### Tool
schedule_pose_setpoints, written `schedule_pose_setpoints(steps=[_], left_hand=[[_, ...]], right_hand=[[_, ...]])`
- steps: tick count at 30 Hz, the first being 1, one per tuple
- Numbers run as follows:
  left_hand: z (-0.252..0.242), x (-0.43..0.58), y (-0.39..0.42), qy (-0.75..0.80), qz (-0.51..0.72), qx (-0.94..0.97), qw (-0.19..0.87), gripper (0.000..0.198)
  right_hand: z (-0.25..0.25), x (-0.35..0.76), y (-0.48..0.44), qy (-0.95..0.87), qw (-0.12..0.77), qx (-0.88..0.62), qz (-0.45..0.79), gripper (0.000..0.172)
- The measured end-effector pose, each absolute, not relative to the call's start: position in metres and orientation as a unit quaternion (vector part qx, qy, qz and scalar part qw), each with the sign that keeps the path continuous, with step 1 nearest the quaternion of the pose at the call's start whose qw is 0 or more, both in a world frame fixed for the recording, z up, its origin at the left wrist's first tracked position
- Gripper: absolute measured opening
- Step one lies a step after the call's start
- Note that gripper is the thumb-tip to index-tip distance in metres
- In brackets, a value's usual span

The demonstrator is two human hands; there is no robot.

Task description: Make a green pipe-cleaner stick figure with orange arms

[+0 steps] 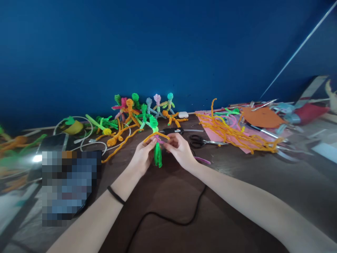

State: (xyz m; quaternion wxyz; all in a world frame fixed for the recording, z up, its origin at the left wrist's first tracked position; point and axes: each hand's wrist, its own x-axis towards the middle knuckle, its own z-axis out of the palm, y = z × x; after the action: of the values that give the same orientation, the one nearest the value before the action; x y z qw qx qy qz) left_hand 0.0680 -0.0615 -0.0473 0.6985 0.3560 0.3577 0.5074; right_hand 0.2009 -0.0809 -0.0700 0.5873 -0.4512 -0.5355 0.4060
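Note:
A green pipe-cleaner figure [158, 154] is upright between my hands, its green head above and green strands hanging below. Orange pipe cleaner arches across its upper part, and a purple piece crosses its middle. My left hand [144, 154] has its fingers closed on the figure's left side at the middle. On the other side, my right hand [180, 147] pinches the end of the purple piece [160, 141]. Behind them, several finished-looking pipe-cleaner figures [130, 109] in green, orange, pink and blue lean near the blue wall.
Black scissors [197, 142] lie right of my hands. Further right, orange pipe cleaners [226, 133] rest on pink paper [207, 131]. A phone-like device [98, 158] is at the left, and a black cable [168, 220] curves across the near table.

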Motion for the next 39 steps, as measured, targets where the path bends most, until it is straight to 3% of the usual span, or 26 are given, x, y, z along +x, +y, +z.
schedule_pose_setpoints(steps=[5, 10, 22, 32, 39], left_hand=[[-0.0425, 0.0672, -0.0633, 0.360, 0.455, 0.328, 0.745, 0.004], [-0.0417, 0.0693, -0.0642, 0.364, 0.484, 0.333, 0.723, 0.005], [-0.0476, 0.0716, -0.0658, 0.427, 0.542, 0.517, 0.506, 0.025], [-0.0477, 0.0739, -0.0682, 0.427, 0.528, 0.433, 0.593, 0.017], [-0.0464, 0.0740, -0.0701, 0.444, 0.507, 0.491, 0.551, 0.017]], right_hand=[[-0.0641, 0.2008, -0.0825, -0.520, 0.577, -0.439, 0.452, 0.025], [-0.0627, 0.2020, -0.0835, -0.511, 0.573, -0.449, 0.457, 0.025], [-0.0638, 0.2049, -0.0827, -0.503, 0.583, -0.463, 0.440, 0.025], [-0.0610, 0.2043, -0.0826, -0.481, 0.571, -0.486, 0.455, 0.032], [-0.0655, 0.2054, -0.0813, -0.490, 0.583, -0.450, 0.467, 0.027]])
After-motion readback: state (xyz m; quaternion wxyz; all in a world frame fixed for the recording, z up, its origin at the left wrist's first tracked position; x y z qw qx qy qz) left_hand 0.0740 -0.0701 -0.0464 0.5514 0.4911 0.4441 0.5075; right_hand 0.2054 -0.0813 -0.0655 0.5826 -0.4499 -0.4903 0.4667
